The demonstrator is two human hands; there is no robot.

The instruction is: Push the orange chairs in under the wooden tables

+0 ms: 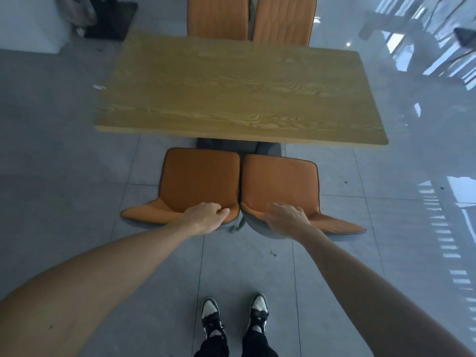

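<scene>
Hands [206, 217] [289, 219] atop both chair backs [201, 181], grip unclear.

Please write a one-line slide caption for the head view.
Left hand and right hand on two orange padded chairs before a rectangular wooden table.

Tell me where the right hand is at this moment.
In the head view, the right hand rests on the backrest top of the right near orange chair, beside the left hand, just short of the wooden table.
</scene>
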